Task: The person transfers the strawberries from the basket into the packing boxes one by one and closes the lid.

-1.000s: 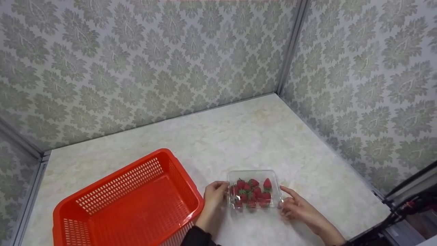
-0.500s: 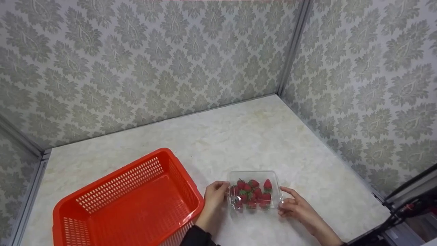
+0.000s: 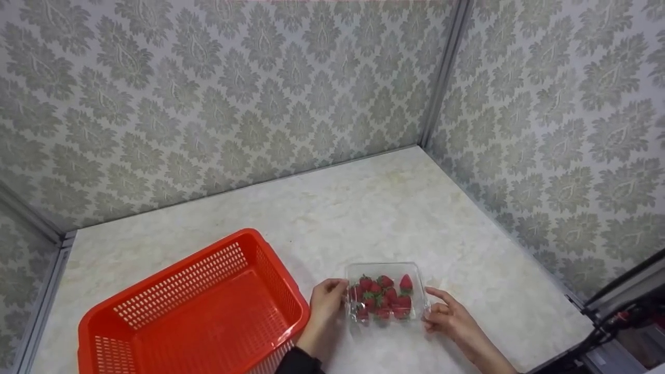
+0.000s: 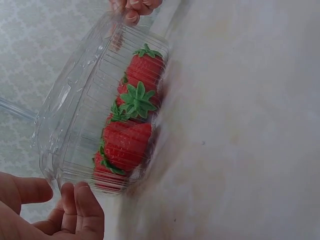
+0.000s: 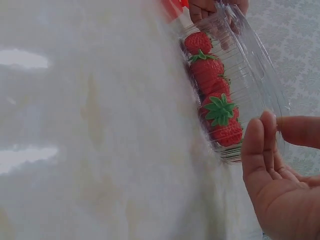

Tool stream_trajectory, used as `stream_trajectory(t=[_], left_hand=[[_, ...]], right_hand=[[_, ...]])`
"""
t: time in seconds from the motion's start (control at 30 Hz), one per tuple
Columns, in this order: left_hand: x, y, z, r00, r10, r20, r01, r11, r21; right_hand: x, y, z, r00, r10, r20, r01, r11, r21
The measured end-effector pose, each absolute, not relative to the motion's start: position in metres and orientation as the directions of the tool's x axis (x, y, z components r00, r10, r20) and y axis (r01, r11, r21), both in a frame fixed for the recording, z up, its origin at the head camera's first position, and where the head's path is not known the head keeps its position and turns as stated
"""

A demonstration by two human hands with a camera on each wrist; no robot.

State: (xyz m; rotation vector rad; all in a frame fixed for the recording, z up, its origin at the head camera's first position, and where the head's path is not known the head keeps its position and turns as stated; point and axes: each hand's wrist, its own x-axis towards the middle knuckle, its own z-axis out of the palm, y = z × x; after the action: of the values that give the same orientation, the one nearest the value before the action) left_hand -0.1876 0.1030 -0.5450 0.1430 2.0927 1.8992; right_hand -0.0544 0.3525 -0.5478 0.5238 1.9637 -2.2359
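A clear plastic clamshell box (image 3: 383,268) of red strawberries (image 3: 406,283) rests on the table between the two hands, its lid lying over the base. My left hand (image 3: 326,302) pinches the box's left rim between thumb and fingers. At the opposite side my right hand (image 3: 453,318) pinches the right rim, its fingertips on the lid's edge. Through the ribbed wall in the left wrist view, strawberries (image 4: 127,145) with green leaf caps lie piled in the base. The right wrist view shows my right hand (image 5: 280,187) at the near corner of the box.
A large red plastic basket (image 3: 208,322) with slotted walls stands on the pale marbled table (image 3: 332,208), just left of my left hand. Patterned wall panels (image 3: 234,93) border the table at the back and sides. Dark equipment (image 3: 618,314) sits beyond the right edge.
My right hand's fingers have drawn in slightly against the box's right side. The left hand and the box hold their place; the head view has shifted a little.
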Motion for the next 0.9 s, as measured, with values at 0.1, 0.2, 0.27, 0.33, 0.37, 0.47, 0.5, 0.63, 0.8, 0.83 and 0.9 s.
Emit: stream_trajectory(t=[0.1, 0.2, 0.27, 0.33, 0.37, 0.47, 0.5, 0.63, 0.8, 0.83, 0.9], left_hand=[[-0.188, 0.103, -0.546, -0.95, 0.275, -0.149, -0.12, 0.119, 0.986], [-0.187, 0.103, -0.547, -0.953, 0.267, -0.142, -0.115, 0.114, 0.987], [-0.187, 0.102, -0.549, -0.956, 0.26, -0.135, -0.111, 0.105, 0.988], [-0.187, 0.102, -0.55, -0.958, 0.253, -0.135, -0.114, 0.098, 0.989], [-0.187, 0.101, -0.55, -0.959, 0.25, -0.134, -0.114, 0.094, 0.989], [-0.187, 0.101, -0.55, -0.961, 0.245, -0.128, -0.108, 0.092, 0.99], [-0.187, 0.1, -0.55, -0.961, 0.246, -0.129, -0.109, 0.093, 0.99], [-0.187, 0.102, -0.553, -0.955, 0.254, -0.15, -0.137, 0.069, 0.988], [-0.184, 0.103, -0.554, -0.957, 0.253, -0.142, -0.134, 0.05, 0.99], [-0.183, 0.103, -0.553, -0.958, 0.253, -0.135, -0.127, 0.048, 0.991], [-0.18, 0.102, -0.55, -0.957, 0.255, -0.14, -0.134, 0.042, 0.99]], right_hand=[[-0.054, 0.354, -0.547, -0.929, 0.122, -0.348, 0.328, -0.158, -0.931], [-0.055, 0.354, -0.545, -0.923, 0.137, -0.36, 0.35, -0.09, -0.932], [-0.057, 0.352, -0.543, -0.907, 0.2, -0.37, 0.37, -0.041, -0.928], [-0.062, 0.35, -0.541, -0.887, 0.288, -0.361, 0.376, -0.005, -0.927], [-0.066, 0.349, -0.541, -0.876, 0.329, -0.354, 0.376, 0.004, -0.927], [-0.078, 0.348, -0.541, -0.847, 0.423, -0.322, 0.372, 0.038, -0.928], [-0.082, 0.349, -0.542, -0.845, 0.434, -0.312, 0.37, 0.053, -0.928], [-0.093, 0.35, -0.547, -0.836, 0.443, -0.323, 0.407, 0.108, -0.907], [-0.098, 0.352, -0.549, -0.836, 0.427, -0.345, 0.438, 0.142, -0.887], [-0.099, 0.352, -0.549, -0.838, 0.424, -0.343, 0.438, 0.148, -0.887], [-0.099, 0.353, -0.549, -0.846, 0.419, -0.329, 0.425, 0.158, -0.891]])
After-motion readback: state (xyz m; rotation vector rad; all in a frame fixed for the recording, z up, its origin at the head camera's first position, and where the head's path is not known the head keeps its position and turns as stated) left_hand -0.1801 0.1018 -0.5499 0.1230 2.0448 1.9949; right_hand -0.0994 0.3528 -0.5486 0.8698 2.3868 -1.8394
